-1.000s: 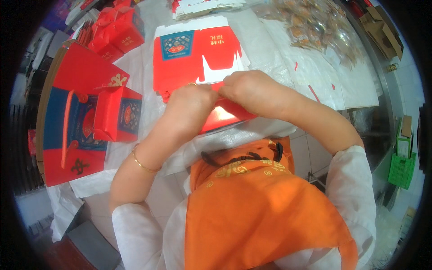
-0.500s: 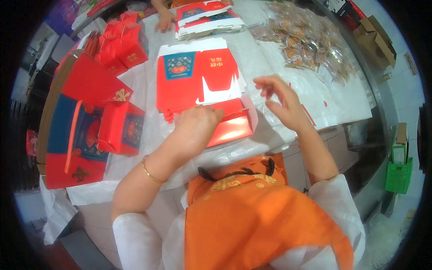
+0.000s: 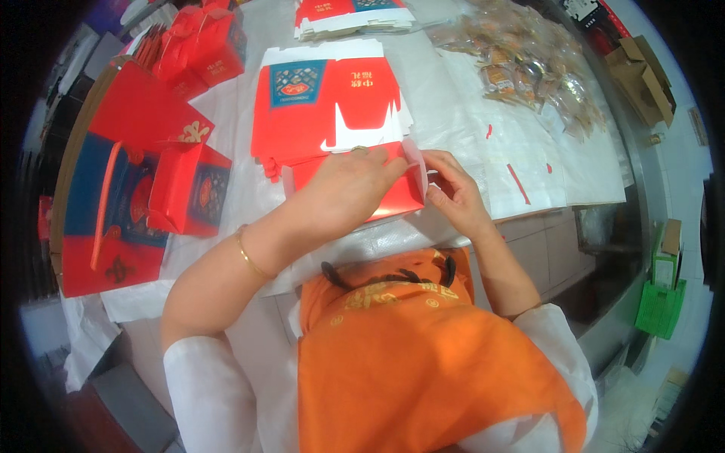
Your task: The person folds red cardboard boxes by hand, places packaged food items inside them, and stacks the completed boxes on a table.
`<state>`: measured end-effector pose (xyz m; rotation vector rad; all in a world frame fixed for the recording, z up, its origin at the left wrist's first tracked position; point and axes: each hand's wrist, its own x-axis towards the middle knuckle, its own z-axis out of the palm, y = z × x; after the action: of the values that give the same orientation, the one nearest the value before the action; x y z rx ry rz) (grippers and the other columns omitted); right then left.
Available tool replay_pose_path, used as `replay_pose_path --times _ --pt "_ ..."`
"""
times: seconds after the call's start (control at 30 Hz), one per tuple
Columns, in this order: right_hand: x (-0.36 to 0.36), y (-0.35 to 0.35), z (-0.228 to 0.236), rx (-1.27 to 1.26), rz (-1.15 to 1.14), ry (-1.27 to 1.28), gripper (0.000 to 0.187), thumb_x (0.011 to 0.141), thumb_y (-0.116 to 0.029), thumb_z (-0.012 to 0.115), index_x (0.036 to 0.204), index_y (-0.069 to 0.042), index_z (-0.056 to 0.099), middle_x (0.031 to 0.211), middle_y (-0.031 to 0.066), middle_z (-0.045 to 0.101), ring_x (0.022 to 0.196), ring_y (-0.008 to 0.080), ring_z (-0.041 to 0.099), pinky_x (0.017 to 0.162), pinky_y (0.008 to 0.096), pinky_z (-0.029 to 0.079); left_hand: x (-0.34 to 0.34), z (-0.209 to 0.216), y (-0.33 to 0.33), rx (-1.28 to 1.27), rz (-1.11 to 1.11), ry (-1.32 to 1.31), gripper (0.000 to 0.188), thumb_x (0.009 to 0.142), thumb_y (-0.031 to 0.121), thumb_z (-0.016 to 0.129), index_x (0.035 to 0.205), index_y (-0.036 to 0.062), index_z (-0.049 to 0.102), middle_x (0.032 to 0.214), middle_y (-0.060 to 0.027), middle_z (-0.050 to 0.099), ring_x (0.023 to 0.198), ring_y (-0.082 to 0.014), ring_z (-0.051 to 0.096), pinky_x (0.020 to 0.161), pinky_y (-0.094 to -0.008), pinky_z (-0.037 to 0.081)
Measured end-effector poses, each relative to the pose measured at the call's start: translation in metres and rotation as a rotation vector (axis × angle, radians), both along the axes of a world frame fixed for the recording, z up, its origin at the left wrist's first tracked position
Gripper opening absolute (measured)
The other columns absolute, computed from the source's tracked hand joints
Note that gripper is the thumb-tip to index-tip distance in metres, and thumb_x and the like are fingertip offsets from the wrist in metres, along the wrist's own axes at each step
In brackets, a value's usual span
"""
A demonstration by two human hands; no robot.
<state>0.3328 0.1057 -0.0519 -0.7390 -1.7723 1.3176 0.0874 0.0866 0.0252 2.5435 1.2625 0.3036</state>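
Apparent folding: your half-spread right hand (image 3: 458, 195) meets the glossy red cardboard box's (image 3: 402, 202) pale three-o'clock flap (image 3: 414, 157), left hand (image 3: 350, 182) curled, both grips unclear; next calls for tucking.

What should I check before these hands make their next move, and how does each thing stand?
- Left hand at the red box: ok, reaching over it.
- Right hand at the box's right end: ok.
- Box closed: not ok, its right end flap stands up.
- Underside of the box secure: cannot tell, hidden.
- Flat red cartons within reach: ok, likely, as they lie just beyond the box.
- Table free of scraps: not ok, a red strip lies to the right.
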Motion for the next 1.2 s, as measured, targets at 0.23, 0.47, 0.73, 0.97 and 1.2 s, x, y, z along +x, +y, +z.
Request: replay_pose_path --times 0.23,0.47,0.73,0.97,1.2 --pt "-0.008 -0.002 -0.011 0.077 -0.028 0.011 0.048 0.1 -0.018 0.066 0.145 -0.004 0.057 0.138 0.0088 0.052 0.117 0.0176 0.056 0.098 0.0301 0.049 0.002 -0.008 0.002 -0.004 0.005 0.011 0.021 0.095 0.011 0.053 0.113 0.0032 0.059 0.103 -0.0144 0.064 0.097 -0.0354 0.066 0.077 -0.0465 0.055" --pt "-0.012 -0.006 -0.007 0.005 -0.083 0.006 0.049 0.094 -0.008 0.064 0.143 -0.006 0.06 0.136 0.008 0.054 0.114 0.0158 0.056 0.096 0.0297 0.048 0.0 -0.01 0.005 0.032 -0.045 -0.116 0.025 0.094 0.011 0.052 0.112 -0.0003 0.066 0.105 -0.0169 0.065 0.098 -0.035 0.065 0.081 -0.0443 0.054" --pt "-0.013 0.003 -0.002 0.035 -0.039 -0.028 0.048 0.092 -0.006 0.066 0.14 -0.008 0.062 0.134 0.0092 0.056 0.119 0.0188 0.056 0.095 0.0312 0.049 0.002 -0.005 0.012 -0.011 -0.058 -0.141 0.023 0.092 0.008 0.051 0.105 -0.0024 0.067 0.104 -0.0187 0.067 0.1 -0.0361 0.065 0.084 -0.0441 0.054" --pt "-0.015 0.006 0.002 0.004 -0.063 -0.042 0.037 0.09 -0.003 0.068 0.127 -0.005 0.066 0.126 0.007 0.059 0.111 0.0168 0.059 0.091 0.0305 0.05 0.002 -0.007 0.012 -0.008 -0.059 -0.128 0.018 0.091 0.006 0.052 0.098 -0.0043 0.065 0.099 -0.0218 0.066 0.096 -0.039 0.065 0.084 -0.0462 0.053" --pt "-0.022 0.011 0.015 0.043 -0.121 -0.189 0.019 0.089 0.001 0.069 0.108 -0.002 0.066 0.109 0.0062 0.063 0.098 0.0157 0.063 0.084 0.0299 0.053 0.001 -0.012 0.015 -0.072 0.086 -0.118 0.014 0.092 0.007 0.063 0.097 -0.0055 0.058 0.098 -0.0244 0.063 0.094 -0.0426 0.064 0.079 -0.0491 0.053"
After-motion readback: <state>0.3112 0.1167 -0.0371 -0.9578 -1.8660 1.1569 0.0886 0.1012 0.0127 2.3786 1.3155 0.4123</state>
